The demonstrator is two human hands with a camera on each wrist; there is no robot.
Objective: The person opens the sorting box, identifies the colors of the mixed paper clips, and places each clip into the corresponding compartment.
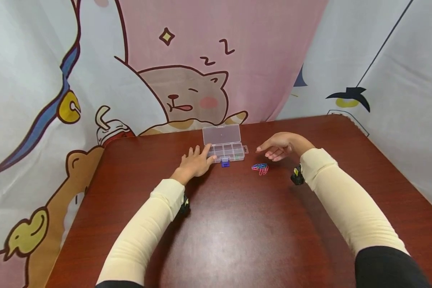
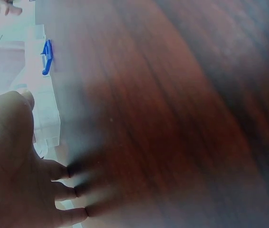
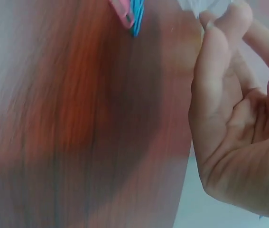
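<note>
Head: high, facing forward and down over the red-brown wooden table [image 1: 219, 232].
Left wrist: close to the bare left hand [image 2: 11, 161], sideways.
Right wrist: close to the bare right hand [image 3: 238, 128].
Head, left wrist: 2 views sharing the blue-latched clear plastic box [image 1: 219, 153].

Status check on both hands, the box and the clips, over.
Left hand at left end of clear box, lid open. Right hand empty, hovering near pink and blue paper clips. Clips loose on table; nothing seen blocking.

left hand [image 2: 11, 161] lay spread, thumb [image 2: 8, 103] was at a clear box [image 2: 48, 114], blue latch [image 2: 49, 54] stuck out, reddish-brown table [image 2: 162, 114] filled the right
</note>
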